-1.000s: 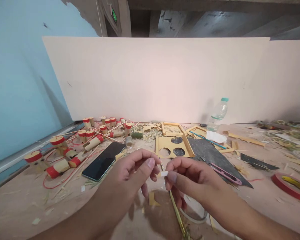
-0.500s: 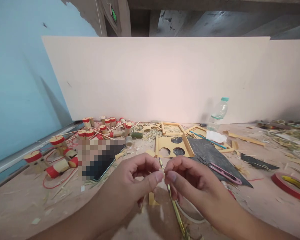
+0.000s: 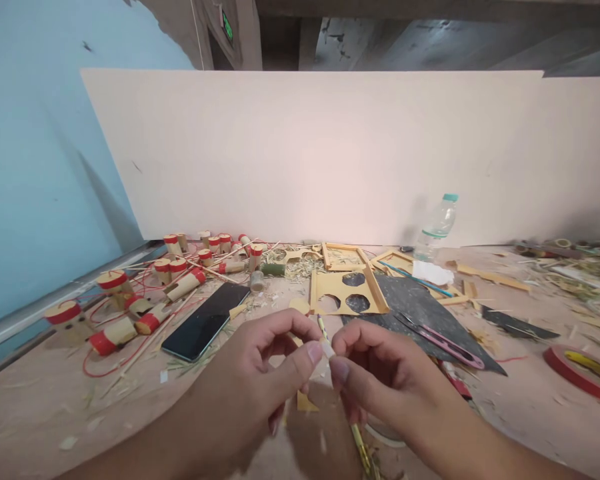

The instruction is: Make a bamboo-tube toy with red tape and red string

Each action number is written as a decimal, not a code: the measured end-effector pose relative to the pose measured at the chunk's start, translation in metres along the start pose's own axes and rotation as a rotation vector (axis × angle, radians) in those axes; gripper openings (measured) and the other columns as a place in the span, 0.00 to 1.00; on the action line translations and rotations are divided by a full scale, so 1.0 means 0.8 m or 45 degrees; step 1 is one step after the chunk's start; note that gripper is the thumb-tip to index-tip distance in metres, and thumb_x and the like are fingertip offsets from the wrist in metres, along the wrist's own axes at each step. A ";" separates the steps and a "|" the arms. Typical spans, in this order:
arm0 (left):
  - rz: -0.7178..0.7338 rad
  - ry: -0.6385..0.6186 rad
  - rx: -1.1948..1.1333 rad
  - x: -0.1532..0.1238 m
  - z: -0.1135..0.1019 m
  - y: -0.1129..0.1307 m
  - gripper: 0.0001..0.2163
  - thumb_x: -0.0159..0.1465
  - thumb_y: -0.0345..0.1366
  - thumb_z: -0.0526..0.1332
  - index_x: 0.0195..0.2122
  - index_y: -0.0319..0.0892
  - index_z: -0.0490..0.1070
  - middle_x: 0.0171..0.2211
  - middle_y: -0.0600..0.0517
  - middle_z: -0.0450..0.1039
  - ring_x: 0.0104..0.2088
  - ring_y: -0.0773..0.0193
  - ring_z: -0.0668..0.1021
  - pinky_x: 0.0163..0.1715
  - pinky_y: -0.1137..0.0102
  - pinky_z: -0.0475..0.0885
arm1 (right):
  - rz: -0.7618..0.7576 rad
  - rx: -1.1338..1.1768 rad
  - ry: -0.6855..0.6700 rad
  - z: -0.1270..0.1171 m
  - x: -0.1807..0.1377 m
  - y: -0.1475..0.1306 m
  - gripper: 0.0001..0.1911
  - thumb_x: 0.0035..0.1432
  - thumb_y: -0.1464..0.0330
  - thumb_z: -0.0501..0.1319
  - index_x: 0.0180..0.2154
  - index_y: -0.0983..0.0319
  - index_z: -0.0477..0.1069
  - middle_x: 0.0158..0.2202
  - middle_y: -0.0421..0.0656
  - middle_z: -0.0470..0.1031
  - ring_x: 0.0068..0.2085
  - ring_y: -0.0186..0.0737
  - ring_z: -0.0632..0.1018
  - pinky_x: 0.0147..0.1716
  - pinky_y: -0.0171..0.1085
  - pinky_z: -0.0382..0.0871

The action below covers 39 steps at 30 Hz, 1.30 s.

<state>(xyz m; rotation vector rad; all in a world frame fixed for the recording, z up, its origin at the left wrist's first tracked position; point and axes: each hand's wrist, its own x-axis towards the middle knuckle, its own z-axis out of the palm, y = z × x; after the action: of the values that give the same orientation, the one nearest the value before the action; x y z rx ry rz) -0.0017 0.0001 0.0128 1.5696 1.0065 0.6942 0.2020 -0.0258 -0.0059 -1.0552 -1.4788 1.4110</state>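
My left hand (image 3: 275, 360) and my right hand (image 3: 387, 377) meet at the middle front, thumbs and forefingers closed in pinches. A small pale, whitish piece (image 3: 327, 348) shows between the fingertips; its exact kind is too small to tell. Beneath the hands runs a thin yellow-green patterned stick (image 3: 359, 441), partly hidden by the right hand's fingers. A small yellow card scrap (image 3: 307, 402) lies below the left fingertips. Behind the hands sits a yellow card piece with round holes (image 3: 347, 285). A round pale-rimmed thing (image 3: 386, 435) is half covered by my right hand.
Left stand several red-topped bamboo tubes (image 3: 114, 285) with red cords, beside a phone (image 3: 207, 321). On the right are a dark mat (image 3: 405, 300), a pink-handled cutter (image 3: 445, 347), a plastic bottle (image 3: 437, 230) and a red tape roll (image 3: 563, 373). A white board (image 3: 320, 153) rises behind.
My fingertips have shifted slightly, and the pale piece between them shows more clearly. My right hand now covers more of the stick and the round thing. The blurred patch over the phone is gone.
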 end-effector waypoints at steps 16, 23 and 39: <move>0.236 0.089 0.308 -0.002 0.000 0.003 0.12 0.71 0.48 0.65 0.36 0.47 0.81 0.31 0.56 0.75 0.31 0.65 0.73 0.28 0.75 0.66 | -0.009 -0.023 0.081 -0.001 0.002 -0.002 0.21 0.60 0.52 0.73 0.32 0.61 0.71 0.23 0.34 0.68 0.25 0.32 0.67 0.27 0.33 0.61; 0.045 -0.011 0.047 0.006 0.000 -0.007 0.11 0.71 0.47 0.66 0.39 0.45 0.75 0.29 0.57 0.76 0.24 0.69 0.72 0.22 0.77 0.66 | -0.119 -0.017 0.105 0.000 0.003 0.003 0.22 0.68 0.48 0.66 0.35 0.60 0.73 0.27 0.35 0.70 0.28 0.34 0.70 0.32 0.34 0.66; -0.074 -0.023 -0.312 0.012 0.007 -0.013 0.22 0.62 0.57 0.73 0.34 0.42 0.72 0.25 0.60 0.69 0.17 0.77 0.67 0.18 0.79 0.63 | -0.018 0.017 0.055 0.002 0.008 0.015 0.17 0.61 0.55 0.73 0.37 0.60 0.73 0.28 0.35 0.70 0.29 0.34 0.69 0.29 0.33 0.63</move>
<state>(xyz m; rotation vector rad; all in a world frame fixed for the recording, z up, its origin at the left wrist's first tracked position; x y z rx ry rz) 0.0049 0.0062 0.0012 1.3268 0.9140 0.7328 0.1990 -0.0199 -0.0181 -1.0583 -1.4411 1.3778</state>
